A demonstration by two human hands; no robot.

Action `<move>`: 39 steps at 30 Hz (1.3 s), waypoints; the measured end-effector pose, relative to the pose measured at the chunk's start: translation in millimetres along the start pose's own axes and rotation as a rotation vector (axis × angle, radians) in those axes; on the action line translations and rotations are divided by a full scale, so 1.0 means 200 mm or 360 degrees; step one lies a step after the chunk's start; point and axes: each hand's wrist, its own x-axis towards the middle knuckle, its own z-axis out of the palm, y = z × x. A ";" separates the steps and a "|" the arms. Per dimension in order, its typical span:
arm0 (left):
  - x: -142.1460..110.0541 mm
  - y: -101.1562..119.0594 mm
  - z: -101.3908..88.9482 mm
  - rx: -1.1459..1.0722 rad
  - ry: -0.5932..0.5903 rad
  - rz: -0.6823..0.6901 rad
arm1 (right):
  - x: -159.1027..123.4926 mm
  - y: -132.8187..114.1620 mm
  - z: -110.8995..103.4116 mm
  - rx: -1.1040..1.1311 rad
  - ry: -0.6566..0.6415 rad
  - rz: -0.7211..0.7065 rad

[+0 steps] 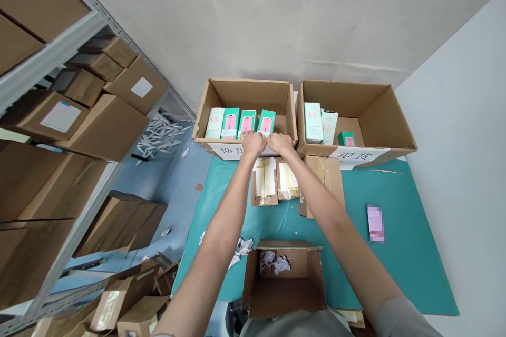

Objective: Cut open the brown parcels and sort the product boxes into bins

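Two handwritten paper labels can be read. On the front wall of the left carton [245, 96], at about 11 o'clock from the middle of the tabletop [395, 253], a white strip [227, 151] carries the characters 换货; both hands partly cover its right end. On the front wall of the right carton [371, 110], at about 1 o'clock, a white strip [358, 155] reads 退货. Print on the green and pink product boxes [247, 122] is too small to read. The white stickers on the shelf cartons [61, 116] show no legible text.
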 end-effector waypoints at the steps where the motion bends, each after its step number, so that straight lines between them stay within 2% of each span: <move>1: 0.00 0.01 0.00 0.0087 -0.0037 -0.0043 | 0.00 -0.01 0.01 -0.0053 -0.0031 0.0027; 4: -0.05 0.07 -0.03 0.0100 -0.0018 -0.0049 | -0.03 -0.03 0.01 -0.0271 -0.0067 -0.0022; 6: -0.17 0.06 -0.06 0.0025 0.0132 0.0077 | -0.10 0.00 0.01 -0.0317 0.0069 -0.0178; 8: -0.37 0.00 -0.09 -0.0070 0.0335 0.0195 | -0.24 0.07 0.03 -0.0210 0.0296 -0.0358; 10: -0.65 -0.14 -0.09 -0.0163 0.0460 0.0188 | -0.46 0.19 0.09 -0.0040 0.0463 -0.0499; 13: -1.15 -0.42 -0.03 -0.0221 0.0400 -0.0141 | -0.90 0.40 0.20 0.0227 0.0512 -0.0593; 17: -1.78 -0.76 0.06 -0.0188 0.0214 -0.0826 | -1.53 0.67 0.34 0.0424 0.0529 -0.0356; 19: -2.02 -0.86 0.09 -0.0152 0.0102 -0.1102 | -1.78 0.77 0.39 0.0435 0.0552 -0.0196; 21: -2.16 -0.92 0.10 -0.0115 -0.0008 -0.1243 | -1.96 0.83 0.44 0.0423 0.0587 -0.0048; 24: -2.19 -0.98 0.10 -0.0096 -0.0096 -0.1214 | -2.10 0.88 0.50 0.0428 0.0623 0.0094; 28: -2.02 -1.07 0.09 -0.0117 -0.0185 -0.1002 | -2.13 0.85 0.51 0.0455 0.0637 0.0085; 32: -1.88 -1.16 0.10 -0.0106 -0.0496 -0.0948 | -2.15 0.79 0.50 0.0360 0.0647 -0.0047; 34: -1.89 -1.17 0.13 -0.0040 -0.0666 -0.0950 | -2.18 0.78 0.49 0.0278 0.0664 -0.0081; 36: -1.97 -1.15 0.18 0.0048 -0.0763 -0.0940 | -2.21 0.78 0.50 0.0213 0.0676 -0.0084; 39: -2.13 -1.09 0.28 0.0188 -0.0747 -0.0915 | -2.25 0.79 0.52 0.0188 0.0676 -0.0062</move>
